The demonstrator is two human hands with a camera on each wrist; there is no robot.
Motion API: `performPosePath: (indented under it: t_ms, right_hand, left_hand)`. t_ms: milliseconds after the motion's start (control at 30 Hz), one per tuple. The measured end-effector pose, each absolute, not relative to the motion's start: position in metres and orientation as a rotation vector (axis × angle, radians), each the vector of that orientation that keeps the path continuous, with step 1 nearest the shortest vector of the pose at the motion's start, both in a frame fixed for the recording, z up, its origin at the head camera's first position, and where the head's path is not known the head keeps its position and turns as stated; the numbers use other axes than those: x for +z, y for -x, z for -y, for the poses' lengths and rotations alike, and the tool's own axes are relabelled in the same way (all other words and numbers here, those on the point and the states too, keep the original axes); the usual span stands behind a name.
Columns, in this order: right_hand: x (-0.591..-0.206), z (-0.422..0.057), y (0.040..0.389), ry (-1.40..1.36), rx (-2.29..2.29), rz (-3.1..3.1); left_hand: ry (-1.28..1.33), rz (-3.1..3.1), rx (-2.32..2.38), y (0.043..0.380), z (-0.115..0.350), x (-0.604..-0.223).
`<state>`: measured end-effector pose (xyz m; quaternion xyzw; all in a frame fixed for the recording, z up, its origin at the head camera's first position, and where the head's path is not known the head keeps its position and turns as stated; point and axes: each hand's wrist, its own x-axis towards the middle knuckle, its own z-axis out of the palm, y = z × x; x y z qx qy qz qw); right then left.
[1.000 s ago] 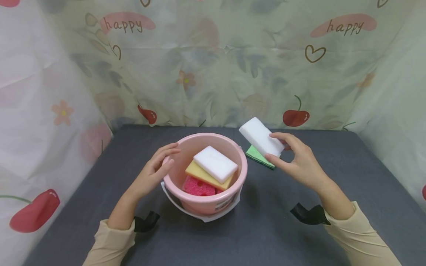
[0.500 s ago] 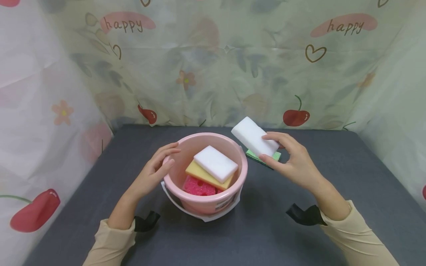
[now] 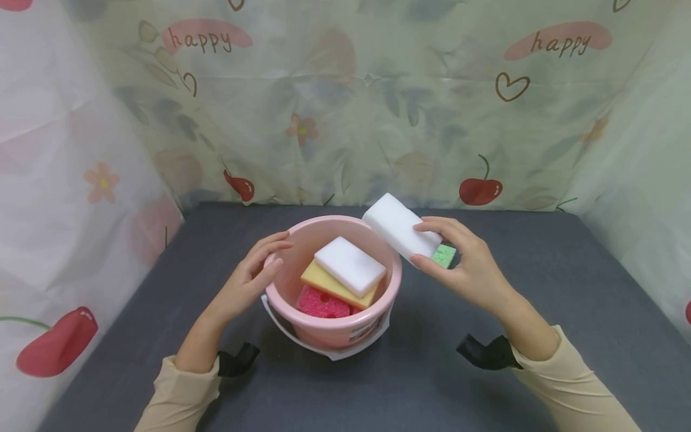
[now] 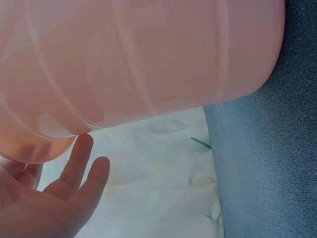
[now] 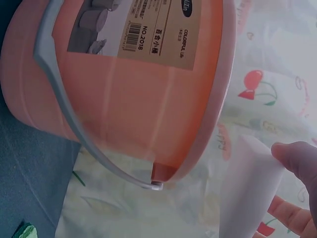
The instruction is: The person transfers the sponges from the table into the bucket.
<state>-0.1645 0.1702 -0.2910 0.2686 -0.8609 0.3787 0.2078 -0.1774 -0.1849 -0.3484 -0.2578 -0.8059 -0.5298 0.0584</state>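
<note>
My right hand (image 3: 469, 264) pinches a white sponge block (image 3: 402, 228) between thumb and fingers. It holds the block tilted, at the far right rim of a pink bucket (image 3: 302, 231); the right wrist view shows this white sponge (image 5: 250, 188) beside the bucket's rim. My left hand (image 3: 251, 279) rests lightly at the bucket's left rim, its fingers loosely extended; in the left wrist view its fingers (image 4: 81, 153) lie against the bucket. Inside the bucket, another white sponge (image 3: 349, 266) lies on a yellow sponge (image 3: 318, 277), over a red one (image 3: 324, 302).
A green sponge or cloth (image 3: 445, 256) lies on the dark tabletop (image 3: 432, 372), partly hidden behind my right hand and the white block. The bucket's pale handle (image 3: 302, 345) hangs down in front. Patterned curtains (image 3: 345, 120) enclose the back and sides.
My right hand has moved left with the white sponge, bringing it from above the green piece to the bucket's rim. My left hand and the bucket have stayed put.
</note>
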Motion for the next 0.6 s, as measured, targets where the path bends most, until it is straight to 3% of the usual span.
performPosePath:
  t_ms: [600]
  right_hand:
    - [-0.293,-0.152,0.16,-0.826,1.064,2.457]
  left_hand:
    - [0.779,2.441,-1.617,0.177,0.185,-0.348]
